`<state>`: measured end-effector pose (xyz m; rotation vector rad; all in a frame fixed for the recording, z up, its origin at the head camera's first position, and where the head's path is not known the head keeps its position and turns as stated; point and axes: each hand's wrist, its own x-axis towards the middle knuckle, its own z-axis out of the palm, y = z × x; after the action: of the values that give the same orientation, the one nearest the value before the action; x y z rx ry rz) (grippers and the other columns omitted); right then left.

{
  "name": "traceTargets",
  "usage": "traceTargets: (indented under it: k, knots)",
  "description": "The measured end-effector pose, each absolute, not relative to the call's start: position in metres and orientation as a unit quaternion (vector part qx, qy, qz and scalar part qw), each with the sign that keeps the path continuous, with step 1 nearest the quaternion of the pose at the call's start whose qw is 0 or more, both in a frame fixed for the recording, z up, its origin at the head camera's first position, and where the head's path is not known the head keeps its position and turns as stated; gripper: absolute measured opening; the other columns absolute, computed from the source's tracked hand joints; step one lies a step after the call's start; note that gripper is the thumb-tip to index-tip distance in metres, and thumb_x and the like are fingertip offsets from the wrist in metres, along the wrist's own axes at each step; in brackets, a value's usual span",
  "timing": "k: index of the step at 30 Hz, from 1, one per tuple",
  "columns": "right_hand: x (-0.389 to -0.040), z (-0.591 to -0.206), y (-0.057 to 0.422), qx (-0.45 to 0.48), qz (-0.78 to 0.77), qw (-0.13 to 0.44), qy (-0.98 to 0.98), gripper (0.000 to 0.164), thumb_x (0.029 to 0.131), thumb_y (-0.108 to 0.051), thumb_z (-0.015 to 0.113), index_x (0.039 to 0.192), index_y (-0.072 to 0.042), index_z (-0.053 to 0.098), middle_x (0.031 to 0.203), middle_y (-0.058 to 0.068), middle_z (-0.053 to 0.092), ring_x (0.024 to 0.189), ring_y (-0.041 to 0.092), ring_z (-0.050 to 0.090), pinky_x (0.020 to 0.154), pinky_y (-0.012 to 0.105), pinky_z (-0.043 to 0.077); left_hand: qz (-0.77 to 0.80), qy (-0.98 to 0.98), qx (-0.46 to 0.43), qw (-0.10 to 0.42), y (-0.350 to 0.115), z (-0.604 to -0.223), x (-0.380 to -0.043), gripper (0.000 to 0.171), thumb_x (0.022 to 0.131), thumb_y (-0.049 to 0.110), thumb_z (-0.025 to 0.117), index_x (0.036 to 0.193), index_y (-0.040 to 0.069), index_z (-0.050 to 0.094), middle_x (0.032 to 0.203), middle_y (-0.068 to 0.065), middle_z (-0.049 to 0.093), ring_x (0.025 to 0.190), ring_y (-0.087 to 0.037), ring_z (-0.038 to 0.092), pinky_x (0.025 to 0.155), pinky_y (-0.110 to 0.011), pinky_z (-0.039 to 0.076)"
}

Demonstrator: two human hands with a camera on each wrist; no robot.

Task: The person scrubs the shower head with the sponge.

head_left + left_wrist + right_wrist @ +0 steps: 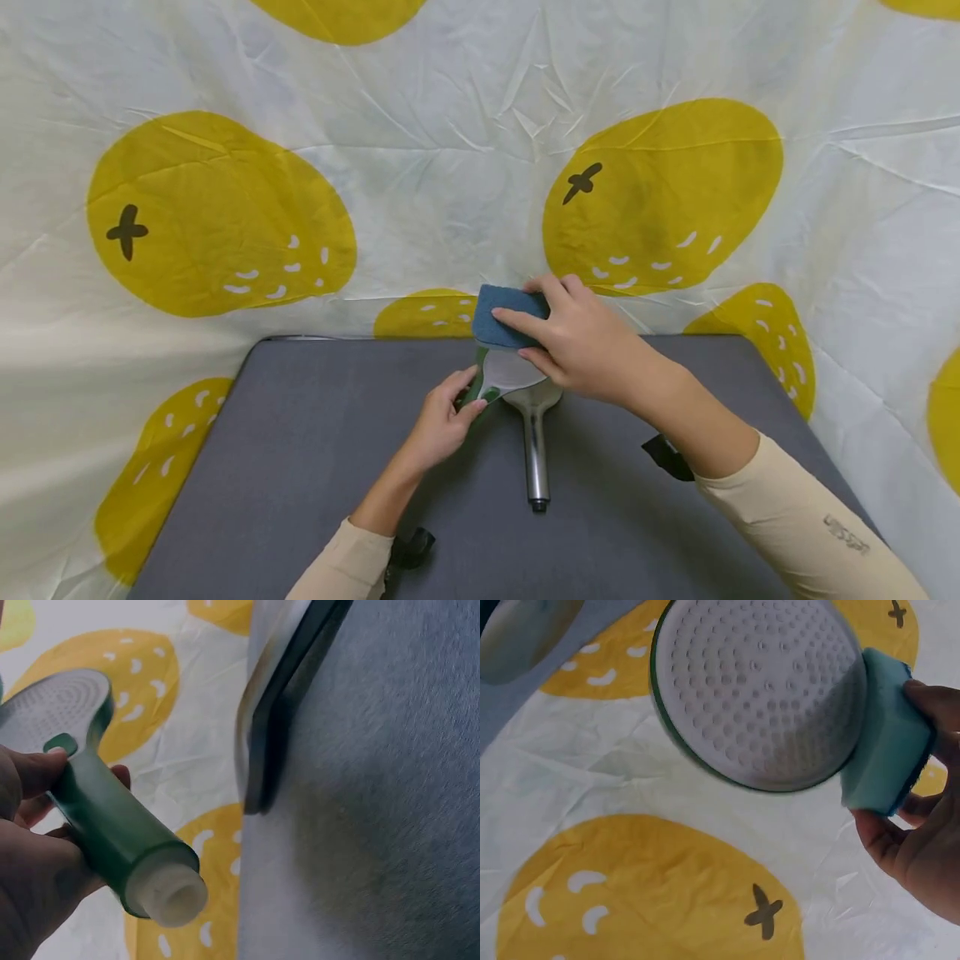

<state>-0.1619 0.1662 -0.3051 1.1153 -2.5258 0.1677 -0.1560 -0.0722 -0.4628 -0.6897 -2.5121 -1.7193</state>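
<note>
The sponge [885, 742] lies between the right fingers [522, 322].

The person wears cream sleeves of smooth, plain cloth: the left sleeve [347, 557] and the right sleeve [806, 517] match in colour, each ending partway down the forearm in a simple edge, with the left hand [441, 423] and right hand [588, 340] bare. A small dark mark [846, 534], like lettering but too blurred to read, sits on the right one. A rounded black piece [412, 549] shows beside the left cuff, an angular black piece [667, 457] beside the right forearm, their fastenings hidden
</note>
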Motion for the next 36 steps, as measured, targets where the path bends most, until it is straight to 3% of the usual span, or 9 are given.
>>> traceTargets:
  k: [6,13,16,19,22,25,29,32,36]
  knots:
    - [-0.164,-0.305,0.181,0.368,0.170,0.127,-0.905,0.051,0.101,-0.024,0.068,0.150,-0.022,0.055,0.147,0.022,0.047,0.127,0.040,0.049,0.098,0.054,0.050,-0.574,-0.790,-0.216,0.012,-0.071,-0.462,-0.155,0.050,0.097,-0.003,0.066,0.145,-0.007,0.053,0.121,-0.020,0.067,0.097,-0.023,0.060,0.080,-0.027,0.054]
    - [-0.166,-0.318,0.213,0.307,0.299,0.080,-0.900,0.052,0.105,-0.021,0.062,0.155,-0.025,0.049,0.145,0.011,0.051,0.123,0.026,0.053,0.091,0.045,0.051,-0.605,-0.765,-0.219,0.012,-0.068,-0.462,-0.154,0.051,0.095,-0.006,0.067,0.144,-0.009,0.052,0.124,-0.024,0.066,0.104,-0.033,0.064,0.083,-0.026,0.057]
    - [-0.169,-0.337,0.225,0.285,0.364,0.081,-0.883,0.053,0.105,-0.014,0.061,0.156,-0.021,0.047,0.144,0.011,0.054,0.118,0.024,0.055,0.092,0.032,0.052,-0.612,-0.760,-0.216,0.009,-0.068,-0.463,-0.154,0.051,0.095,-0.006,0.067,0.145,-0.007,0.054,0.122,-0.024,0.067,0.103,-0.036,0.068,0.078,-0.021,0.057]
    - [-0.172,-0.360,0.235,0.267,0.433,0.074,-0.858,0.054,0.106,-0.009,0.057,0.157,-0.015,0.044,0.147,0.016,0.053,0.118,0.031,0.058,0.090,0.014,0.051,-0.631,-0.744,-0.218,-0.004,-0.069,-0.464,-0.154,0.052,0.095,-0.006,0.066,0.146,-0.005,0.053,0.120,-0.027,0.067,0.098,-0.042,0.072,0.077,-0.022,0.059]
    - [-0.174,-0.379,0.242,0.253,0.472,0.067,-0.842,0.055,0.106,-0.006,0.056,0.158,-0.009,0.040,0.151,0.022,0.050,0.124,0.042,0.058,0.091,0.005,0.048,-0.660,-0.720,-0.214,-0.030,-0.070,-0.463,-0.153,0.055,0.095,-0.008,0.066,0.148,-0.004,0.051,0.120,-0.029,0.064,0.096,-0.046,0.073,0.081,-0.035,0.064]
    - [-0.173,-0.385,0.247,0.233,0.477,0.055,-0.846,0.055,0.107,-0.008,0.055,0.159,-0.010,0.039,0.155,0.024,0.045,0.130,0.045,0.056,0.091,0.005,0.048,-0.678,-0.703,-0.208,-0.049,-0.071,-0.460,-0.152,0.057,0.094,-0.009,0.067,0.148,-0.004,0.050,0.119,-0.029,0.061,0.093,-0.047,0.073,0.083,-0.047,0.064]
    - [-0.173,-0.376,0.249,0.231,0.432,0.071,-0.869,0.056,0.105,-0.011,0.059,0.158,-0.018,0.042,0.152,0.017,0.049,0.125,0.033,0.056,0.091,0.009,0.048,-0.683,-0.697,-0.213,-0.047,-0.071,-0.457,-0.152,0.056,0.092,-0.008,0.071,0.145,-0.006,0.053,0.116,-0.030,0.060,0.087,-0.042,0.074,0.079,-0.043,0.065]
    - [-0.173,-0.365,0.246,0.255,0.362,0.115,-0.889,0.058,0.102,-0.012,0.065,0.156,-0.022,0.047,0.149,0.012,0.050,0.125,0.027,0.053,0.093,0.026,0.054,-0.677,-0.703,-0.215,-0.043,-0.070,-0.455,-0.153,0.054,0.092,-0.006,0.072,0.144,-0.004,0.056,0.114,-0.028,0.059,0.086,-0.032,0.074,0.075,-0.032,0.065]
    - [-0.171,-0.350,0.236,0.304,0.259,0.188,-0.897,0.061,0.094,-0.011,0.075,0.151,-0.019,0.054,0.147,0.019,0.050,0.130,0.036,0.051,0.089,0.053,0.056,-0.660,-0.722,-0.204,-0.034,-0.069,-0.452,-0.154,0.052,0.093,-0.002,0.073,0.143,0.000,0.059,0.113,-0.025,0.060,0.088,-0.026,0.072,0.072,-0.024,0.062]
